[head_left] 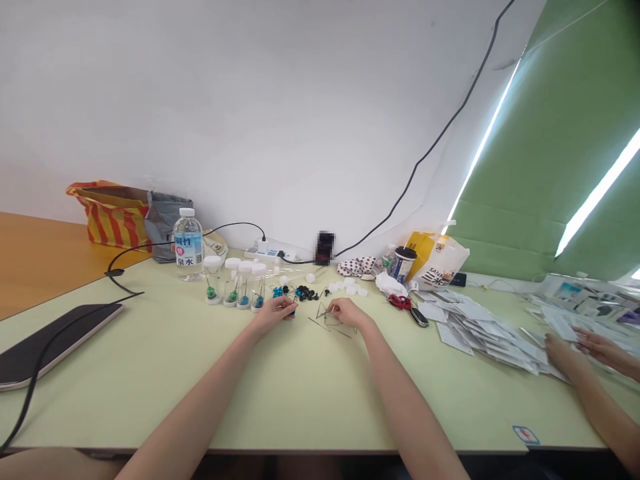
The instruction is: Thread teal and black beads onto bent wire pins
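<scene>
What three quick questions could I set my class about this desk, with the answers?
1. True or false: the water bottle stands to the left of the clear vials.
2. Which is nearer the thin metal wires: the left hand or the right hand?
3. How many clear vials stand in the row?

Key: 1. True. 2. The right hand. 3. Four.
</scene>
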A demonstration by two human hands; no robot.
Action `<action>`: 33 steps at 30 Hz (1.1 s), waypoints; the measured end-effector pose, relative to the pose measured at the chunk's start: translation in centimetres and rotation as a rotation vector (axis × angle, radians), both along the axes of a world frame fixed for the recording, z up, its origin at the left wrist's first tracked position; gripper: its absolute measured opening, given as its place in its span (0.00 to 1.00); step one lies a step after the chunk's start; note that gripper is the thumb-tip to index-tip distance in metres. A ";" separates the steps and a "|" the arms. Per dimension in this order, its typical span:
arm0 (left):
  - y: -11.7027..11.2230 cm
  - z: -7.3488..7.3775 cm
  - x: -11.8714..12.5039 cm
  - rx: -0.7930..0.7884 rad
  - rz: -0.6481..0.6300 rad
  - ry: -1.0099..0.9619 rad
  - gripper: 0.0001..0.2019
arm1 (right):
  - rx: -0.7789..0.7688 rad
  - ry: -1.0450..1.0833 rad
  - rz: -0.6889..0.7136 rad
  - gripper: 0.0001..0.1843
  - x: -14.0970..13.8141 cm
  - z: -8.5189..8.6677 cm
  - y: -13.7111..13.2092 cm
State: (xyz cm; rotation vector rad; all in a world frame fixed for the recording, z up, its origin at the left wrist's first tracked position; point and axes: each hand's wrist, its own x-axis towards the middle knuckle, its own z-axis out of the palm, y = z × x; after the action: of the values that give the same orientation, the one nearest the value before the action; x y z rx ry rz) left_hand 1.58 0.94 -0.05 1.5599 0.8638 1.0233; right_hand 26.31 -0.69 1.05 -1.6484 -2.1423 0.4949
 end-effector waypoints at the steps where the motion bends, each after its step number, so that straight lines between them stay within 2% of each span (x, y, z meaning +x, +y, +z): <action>1: 0.0 -0.1 0.0 -0.001 -0.001 -0.001 0.18 | -0.004 0.001 0.002 0.15 -0.1 0.0 0.0; 11: -0.2 0.0 0.0 0.001 0.013 0.011 0.17 | -0.006 -0.037 -0.016 0.15 -1.2 0.9 -0.9; 23: -0.4 0.3 0.1 -0.002 0.019 0.008 0.19 | -0.009 -0.113 -0.005 0.16 -1.2 1.0 -0.9; 33: -0.3 0.2 0.0 -0.002 0.026 0.008 0.19 | 0.034 -0.073 -0.015 0.17 -1.2 0.9 -0.9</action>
State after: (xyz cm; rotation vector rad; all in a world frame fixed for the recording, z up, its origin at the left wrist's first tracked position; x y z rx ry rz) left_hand 1.61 0.62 0.12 1.5555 0.8922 1.0354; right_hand 25.10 -1.55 1.91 -1.6878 -2.1763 0.3972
